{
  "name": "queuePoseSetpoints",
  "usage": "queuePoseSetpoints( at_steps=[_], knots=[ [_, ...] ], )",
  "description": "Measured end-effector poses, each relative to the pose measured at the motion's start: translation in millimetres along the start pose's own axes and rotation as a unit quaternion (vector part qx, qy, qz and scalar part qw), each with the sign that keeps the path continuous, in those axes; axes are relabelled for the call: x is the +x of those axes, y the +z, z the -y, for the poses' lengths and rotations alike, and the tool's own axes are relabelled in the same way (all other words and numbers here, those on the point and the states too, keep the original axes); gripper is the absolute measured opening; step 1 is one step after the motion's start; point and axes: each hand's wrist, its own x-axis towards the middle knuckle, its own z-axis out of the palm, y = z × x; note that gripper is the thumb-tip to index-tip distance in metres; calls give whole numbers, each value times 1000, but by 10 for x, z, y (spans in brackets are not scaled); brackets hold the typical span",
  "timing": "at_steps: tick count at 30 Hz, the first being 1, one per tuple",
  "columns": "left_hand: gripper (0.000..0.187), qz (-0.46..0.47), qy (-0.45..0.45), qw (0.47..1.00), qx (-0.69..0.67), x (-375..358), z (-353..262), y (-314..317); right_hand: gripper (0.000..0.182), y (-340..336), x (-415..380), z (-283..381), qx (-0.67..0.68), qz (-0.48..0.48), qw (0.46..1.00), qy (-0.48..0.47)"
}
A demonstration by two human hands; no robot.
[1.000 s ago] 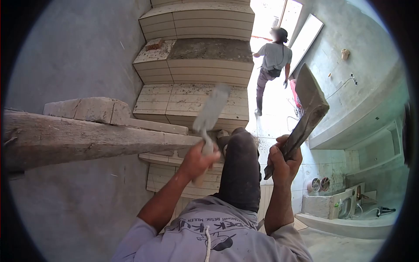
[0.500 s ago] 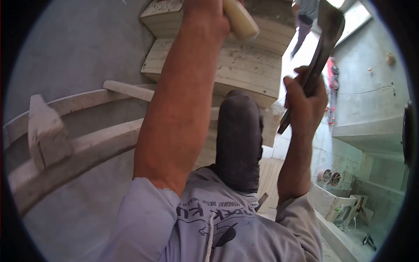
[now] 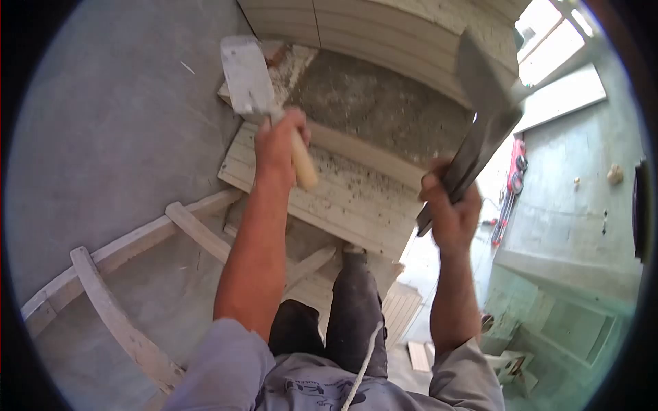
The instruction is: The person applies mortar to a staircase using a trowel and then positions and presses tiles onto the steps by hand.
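Note:
My left hand (image 3: 279,147) is wrapped round the pale handle of a trowel (image 3: 247,75). The flat, whitish blade points up and to the left, over the wall side of a step. My right hand (image 3: 452,205) grips a long, dark scoop-like tool (image 3: 483,130), raised so that its broad end overlaps the riser above. Between the two tools lies a step covered in rough grey mortar (image 3: 384,103). Just below it is a tiled step (image 3: 343,195) strewn with dark crumbs.
Along the left wall (image 3: 116,137) runs a wooden frame (image 3: 123,322) with crosspieces. Past the stairs' right edge, a red-and-grey tool (image 3: 510,181) lies by a pale ledge (image 3: 562,267). A white board (image 3: 565,99) is at the upper right.
My view has shifted up the stairs, bringing the mortar-covered step and the whole trowel into sight. The dark tool has tilted further right. A person in the background has left the view.

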Motion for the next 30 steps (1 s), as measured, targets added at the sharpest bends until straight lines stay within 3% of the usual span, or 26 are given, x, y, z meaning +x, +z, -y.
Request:
queuePoseSetpoints(
  at_steps=[3,5,7,9,11,14,16,17,19,25,30],
  knots=[
    [18,-12,-23,999,38,-28,-90,-192,13,175,64,-90,66,57,988,131],
    [20,-12,-54,995,77,50,-110,-381,15,246,183,-182,-29,110,980,165],
    [23,8,-147,984,99,120,-94,-476,16,347,242,-312,-74,124,973,180],
    [25,-35,-138,987,69,251,34,-522,17,430,404,-444,-125,141,965,183],
    [26,-87,-136,986,41,338,236,-629,19,459,571,-528,-262,178,946,70],
    [30,-167,-122,978,25,612,600,-781,21,523,961,-492,-376,231,897,27],
    [32,-213,-57,972,86,831,714,-741,22,553,1200,-577,-400,247,882,3],
    [32,-211,-55,972,82,966,759,-746,24,587,1326,-636,-423,267,866,-21],
    [41,-168,40,934,312,1144,760,-735,25,675,1541,-790,-443,266,856,-33],
    [42,-138,79,929,336,1722,591,-549,30,1004,1983,-1257,-465,264,844,-31],
    [47,-184,67,937,289,2187,619,-552,35,1121,2159,-1511,-448,271,850,-45]
  ],
)
